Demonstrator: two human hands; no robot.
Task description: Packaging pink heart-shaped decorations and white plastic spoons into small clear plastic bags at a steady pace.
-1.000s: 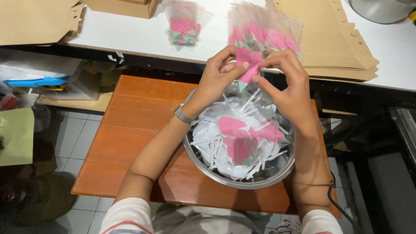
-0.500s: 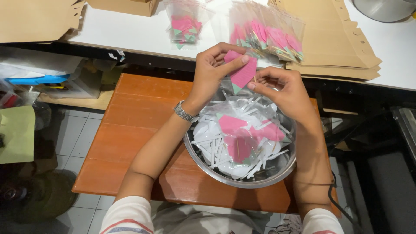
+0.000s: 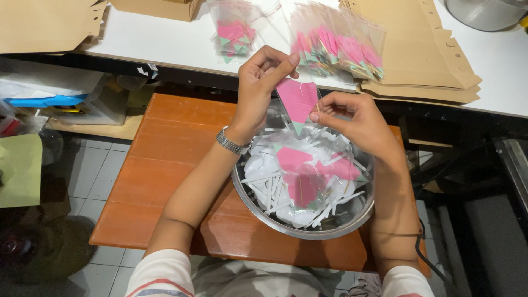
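**A:** Pink is what you're holding: a pink flag (image 3: 297, 100) shaped like a pennant, wide at the top and narrowing to a point, inside a clear sleeve. Your left hand (image 3: 263, 82) pinches its top left corner between thumb and fingers.

**B:** And my right?

**A:** Your right hand (image 3: 357, 122) grips the flag's right edge with its fingertips, palm turned toward you. Both hands are closed on that one piece, and it hangs upright between them, just above the far rim of the bowl.

**B:** What's in the bowl?

**A:** The steel bowl (image 3: 300, 231) sits on the wooden stool (image 3: 165, 176) in front of you. It's full of white strips (image 3: 264, 187) and a few more pink pieces (image 3: 305, 176) lying flat on top of them.

**B:** Anything on my wrist?

**A:** A metal watch (image 3: 231, 141) on your left one.

**B:** And past my hands?

**A:** On the white table (image 3: 154, 38), a fanned row of bagged flags (image 3: 338, 49) lies just beyond your fingers, and a smaller bag (image 3: 235, 34) of them lies to its left. Flat brown card sheets (image 3: 426, 55) are stacked at the right, with more at the far left. A metal pot (image 3: 487, 12) stands at the top right corner. Tiled floor (image 3: 93, 170) shows at your left.
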